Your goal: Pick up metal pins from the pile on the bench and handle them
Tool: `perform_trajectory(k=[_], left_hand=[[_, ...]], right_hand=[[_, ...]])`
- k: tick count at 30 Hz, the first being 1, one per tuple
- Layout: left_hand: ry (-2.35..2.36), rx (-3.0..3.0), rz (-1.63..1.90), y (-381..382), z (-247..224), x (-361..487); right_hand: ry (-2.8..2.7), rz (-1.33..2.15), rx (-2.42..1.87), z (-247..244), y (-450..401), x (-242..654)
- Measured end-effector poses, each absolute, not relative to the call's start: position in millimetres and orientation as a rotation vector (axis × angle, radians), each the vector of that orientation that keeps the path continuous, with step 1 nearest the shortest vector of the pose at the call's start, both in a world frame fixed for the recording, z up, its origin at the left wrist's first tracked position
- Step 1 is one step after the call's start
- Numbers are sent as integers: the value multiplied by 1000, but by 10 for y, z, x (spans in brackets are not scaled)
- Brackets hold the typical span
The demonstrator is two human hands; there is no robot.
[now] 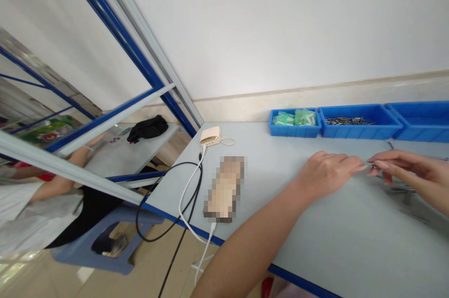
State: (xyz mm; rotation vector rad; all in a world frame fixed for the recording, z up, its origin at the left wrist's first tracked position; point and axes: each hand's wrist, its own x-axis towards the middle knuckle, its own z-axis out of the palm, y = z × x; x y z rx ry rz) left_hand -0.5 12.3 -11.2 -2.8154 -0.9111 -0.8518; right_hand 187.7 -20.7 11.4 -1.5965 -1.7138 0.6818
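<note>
A white wall [280, 22] with a pale skirting [315, 94] backs the grey bench [280, 223]. Blue rack frames [115, 31] stand left over a tan floor [147, 274], beside a grey stool [105, 242].

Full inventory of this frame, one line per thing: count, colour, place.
small metal part: 1, silver, pinched between both hands' fingertips
loose metal parts: several, grey, on the table under the right hand
blue bins: 3, blue, back edge of the table; the left one holds green packets, the middle one dark metal pieces, the right one's contents not visible
power bank: 1, cream, table's back left
cables: 2, white and black, over the left table edge
blurred object: 1, tan, left on the table
table: 1, light grey, blue edge
black bag: 1, neighbouring table
stool: 1, grey-blue, floor
another person: 1, white top, far left
left hand: 1
right hand: 1
</note>
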Motion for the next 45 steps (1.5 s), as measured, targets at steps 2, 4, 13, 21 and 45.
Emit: perform_trajectory(k=[2,4,13,21,45], left_hand=[[-944,-2782,-907,129,-112,-10],[-949,-2772,-929,134,-114,-11],[-927,-2789,-907,151,-169,18],[-857,-2715,-983,142,-172,11],[-872,-2627,-979,157,-221,40]], right_hand=[[-1712,673,-1610,109,-216,1865],[-1699,647,-1660,96,-221,1872],[-1808,528,-1711,147,-277,1840],[-1802,451,-1538,62,-251,1855],[-2006,146,-1422,99,-246,1878]])
